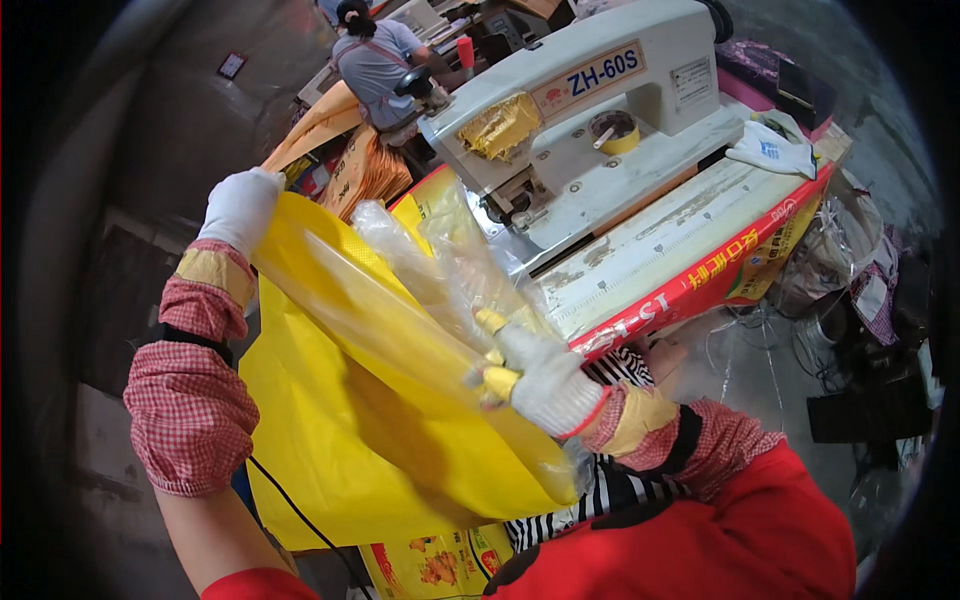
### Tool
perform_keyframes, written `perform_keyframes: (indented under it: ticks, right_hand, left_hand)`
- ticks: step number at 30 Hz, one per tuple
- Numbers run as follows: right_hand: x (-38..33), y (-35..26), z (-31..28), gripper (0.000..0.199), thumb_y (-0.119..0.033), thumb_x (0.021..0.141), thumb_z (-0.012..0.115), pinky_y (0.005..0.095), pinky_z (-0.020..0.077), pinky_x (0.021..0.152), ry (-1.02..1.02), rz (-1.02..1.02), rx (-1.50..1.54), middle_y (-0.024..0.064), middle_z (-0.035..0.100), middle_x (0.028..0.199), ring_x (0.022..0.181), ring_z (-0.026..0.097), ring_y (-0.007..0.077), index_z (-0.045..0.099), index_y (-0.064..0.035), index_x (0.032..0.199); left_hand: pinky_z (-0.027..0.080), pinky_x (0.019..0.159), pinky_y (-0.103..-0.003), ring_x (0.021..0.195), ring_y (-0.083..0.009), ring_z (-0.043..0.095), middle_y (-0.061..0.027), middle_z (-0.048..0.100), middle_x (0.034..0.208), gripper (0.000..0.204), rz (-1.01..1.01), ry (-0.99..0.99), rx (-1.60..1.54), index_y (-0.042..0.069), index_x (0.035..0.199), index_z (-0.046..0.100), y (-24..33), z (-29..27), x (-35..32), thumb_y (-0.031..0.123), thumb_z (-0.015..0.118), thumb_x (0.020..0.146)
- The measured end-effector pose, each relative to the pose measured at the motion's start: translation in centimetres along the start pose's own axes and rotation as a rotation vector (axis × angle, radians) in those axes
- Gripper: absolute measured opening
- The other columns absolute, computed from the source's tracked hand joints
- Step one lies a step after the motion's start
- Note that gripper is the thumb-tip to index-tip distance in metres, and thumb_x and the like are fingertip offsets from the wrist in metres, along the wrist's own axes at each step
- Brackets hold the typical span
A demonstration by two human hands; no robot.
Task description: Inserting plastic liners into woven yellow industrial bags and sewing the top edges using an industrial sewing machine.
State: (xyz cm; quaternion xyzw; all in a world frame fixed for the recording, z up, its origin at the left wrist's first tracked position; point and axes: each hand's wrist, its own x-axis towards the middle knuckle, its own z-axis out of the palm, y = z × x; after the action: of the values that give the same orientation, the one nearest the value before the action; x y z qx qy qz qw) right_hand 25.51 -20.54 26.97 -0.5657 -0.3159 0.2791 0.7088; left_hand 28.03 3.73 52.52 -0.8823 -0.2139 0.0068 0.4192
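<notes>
Our left hand (240, 208) grasps the bag (330, 400) by its far left corner; our right hand (545, 378) grips the clear film (400, 318). The bag spreads between them and nearer, near-left of the machine (560, 105).

Yellow sack (330, 410), creased, held aslant, clear plastic film (400, 305) along its upper edge
</notes>
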Motion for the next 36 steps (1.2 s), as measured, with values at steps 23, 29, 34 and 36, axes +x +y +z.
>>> perform_keyframes:
  ticks: [23, 29, 34, 36]
  right_hand:
    - [-4.6, -1.0, -6.2, 0.038, -0.035, 0.084, 0.049, 0.0335, 0.0451, 0.077, -0.204, 0.315, -0.178, 0.0123, 0.063, 0.092, 0.087, 0.06, 0.0246, 0.054, -0.011, 0.112]
    - [-10.2, 6.0, -11.4, 0.04, -0.019, 0.08, 0.055, 0.0274, 0.0447, 0.076, 0.074, 0.705, 0.185, 0.0072, 0.064, 0.088, 0.084, 0.059, 0.0154, 0.052, -0.0104, 0.118]
    - [-8.2, 1.3, -9.4, 0.038, -0.014, 0.079, 0.053, 0.0283, 0.0462, 0.071, 0.313, 0.627, 0.308, 0.0093, 0.063, 0.082, 0.078, 0.059, 0.0159, 0.054, -0.013, 0.117]
    - [-8.3, 0.4, -9.3, 0.04, -0.011, 0.077, 0.053, 0.0299, 0.0474, 0.069, 0.276, 0.445, -0.041, 0.0099, 0.063, 0.078, 0.074, 0.06, 0.0182, 0.055, -0.0144, 0.117]
  left_hand:
    - [0.047, 0.047, -0.033, 0.06, -0.0199, 0.059, -0.0042, 0.055, 0.073, 0.009, 0.203, 0.578, -0.335, 0.014, 0.08, 0.057, 22.3, 18.6, 4.8, 0.014, 0.05, 0.075]
    - [0.047, 0.054, -0.032, 0.067, -0.0205, 0.057, -0.0031, 0.054, 0.072, 0.009, 0.481, 0.722, -0.629, 0.014, 0.079, 0.058, 23.0, 18.1, 6.1, 0.013, 0.055, 0.07]
    - [0.046, 0.061, -0.032, 0.073, -0.0212, 0.056, -0.0026, 0.056, 0.078, 0.005, 0.493, 0.697, -0.832, 0.016, 0.068, 0.06, 23.0, 18.5, 6.8, 0.013, 0.058, 0.065]
    - [0.046, 0.064, -0.034, 0.074, -0.0218, 0.055, -0.0028, 0.055, 0.076, 0.004, 0.485, 0.732, -0.789, 0.016, 0.067, 0.06, 23.2, 18.5, 7.3, 0.014, 0.059, 0.063]
